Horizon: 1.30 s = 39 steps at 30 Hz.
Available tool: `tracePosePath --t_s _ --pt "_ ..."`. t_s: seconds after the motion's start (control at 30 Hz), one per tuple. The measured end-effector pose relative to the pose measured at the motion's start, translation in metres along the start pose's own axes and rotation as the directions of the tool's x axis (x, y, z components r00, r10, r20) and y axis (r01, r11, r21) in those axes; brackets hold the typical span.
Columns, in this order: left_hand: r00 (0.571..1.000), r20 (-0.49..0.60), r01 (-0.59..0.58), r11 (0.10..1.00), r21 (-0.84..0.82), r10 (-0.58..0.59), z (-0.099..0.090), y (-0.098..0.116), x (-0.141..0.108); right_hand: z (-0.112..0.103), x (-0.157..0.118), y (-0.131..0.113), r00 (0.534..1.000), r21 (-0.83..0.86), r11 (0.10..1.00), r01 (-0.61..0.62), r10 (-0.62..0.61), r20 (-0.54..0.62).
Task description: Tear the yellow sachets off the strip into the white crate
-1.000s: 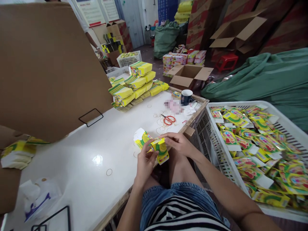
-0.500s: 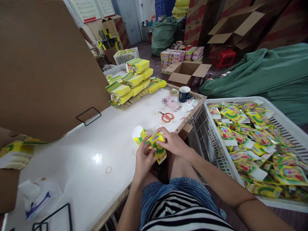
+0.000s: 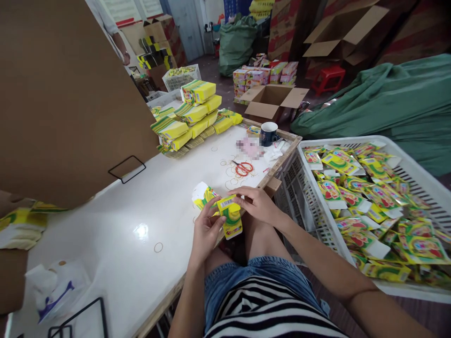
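My left hand (image 3: 206, 232) grips a small yellow-and-green printed carton (image 3: 233, 224) between thumb and fingers, over the table's near edge. The carton stands tilted, its barcode end facing up. My right hand (image 3: 259, 203) has its fingers pressed together at the carton's top end, on the barcode side. Just behind the left fingers lies another printed carton (image 3: 203, 193) with a white flap sticking out; part of it is hidden by the hand. Red-handled scissors (image 3: 244, 169) rest on the white table (image 3: 116, 234) beyond, among several rubber bands (image 3: 158, 247).
Bundled yellow cartons (image 3: 197, 112) are stacked at the table's far end, near a dark mug (image 3: 269, 134). A white crate (image 3: 382, 140) of filled cartons stands on my right. A large cardboard sheet (image 3: 70, 94) blocks the left. A tissue pack (image 3: 58, 291) lies near left.
My right fingers have straightened and shifted slightly along the carton's top end. The left hand keeps its hold, and the carton's front shows more fully. A person in the background has moved their arm.
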<state>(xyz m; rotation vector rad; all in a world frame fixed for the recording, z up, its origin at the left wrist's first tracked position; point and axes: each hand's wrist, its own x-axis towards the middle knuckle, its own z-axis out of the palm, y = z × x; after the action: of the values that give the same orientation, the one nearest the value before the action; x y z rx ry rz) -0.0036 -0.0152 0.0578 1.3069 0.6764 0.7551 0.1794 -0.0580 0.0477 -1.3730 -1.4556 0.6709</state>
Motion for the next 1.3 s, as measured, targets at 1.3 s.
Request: tracePosePath --t_s 1.3 --pt "0.961 0.036 -0.139 0.364 0.921 0.276 -0.03 -0.047 0.002 0.032 0.001 0.024 0.94 -0.105 0.963 -0.246 0.211 -0.27"
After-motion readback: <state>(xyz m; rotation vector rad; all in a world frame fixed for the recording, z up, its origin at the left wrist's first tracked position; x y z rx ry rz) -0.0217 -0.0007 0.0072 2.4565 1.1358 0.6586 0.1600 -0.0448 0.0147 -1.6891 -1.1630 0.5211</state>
